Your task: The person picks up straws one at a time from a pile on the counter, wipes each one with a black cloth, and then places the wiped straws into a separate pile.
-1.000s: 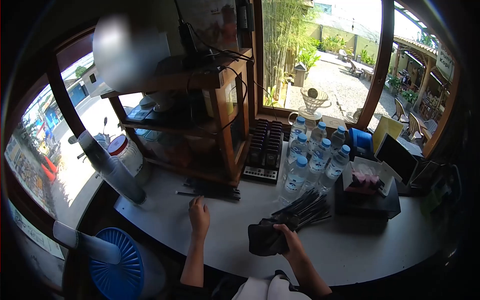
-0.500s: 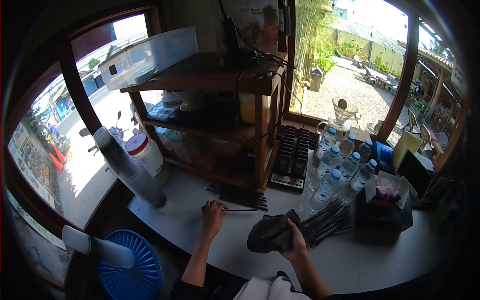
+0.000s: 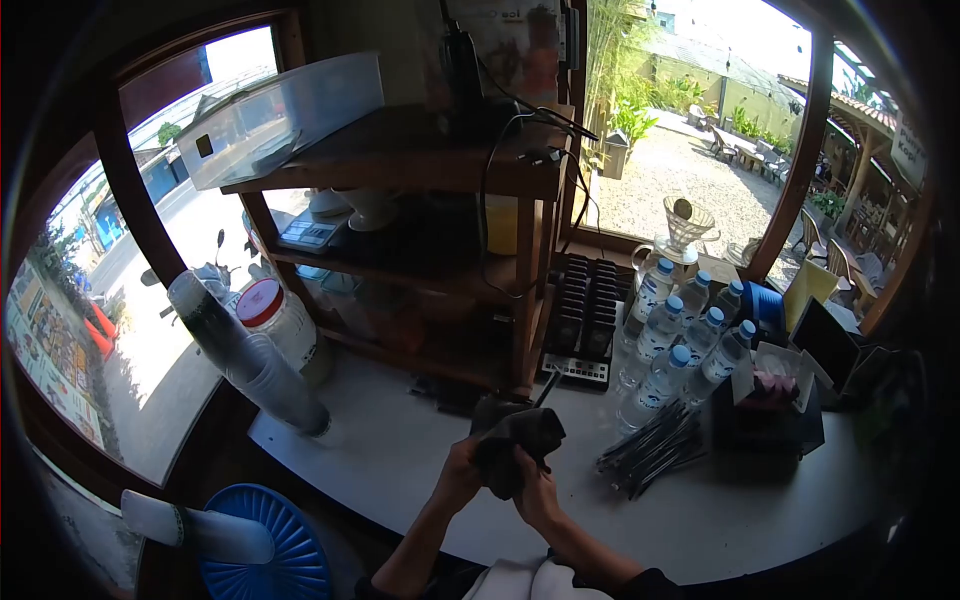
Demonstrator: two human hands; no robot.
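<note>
In front of me, above the white counter, my left hand (image 3: pixel 460 478) and my right hand (image 3: pixel 536 492) are closed on a bunched dark cloth (image 3: pixel 508 445). A thin black straw (image 3: pixel 548 388) pokes up from the far side of the cloth. Its lower part is hidden in the folds, as are most of my left fingers. To the right of my right hand lies a loose bundle of black straws (image 3: pixel 655 452). More dark straws (image 3: pixel 425 388) lie along the foot of the wooden shelf, partly covered by the cloth.
Several water bottles (image 3: pixel 668 345) stand behind the straw bundle, beside a black device with buttons (image 3: pixel 580 370). The wooden shelf (image 3: pixel 400 160) rises ahead. Stacked plastic cups (image 3: pixel 270 370) lean at left near a red-lidded jar (image 3: pixel 290 325). A blue stool (image 3: pixel 290 530) sits lower left.
My left hand has moved right from the straws by the shelf and joined the cloth. My right hand has brought the cloth leftward, and a straw now sticks out of it.
</note>
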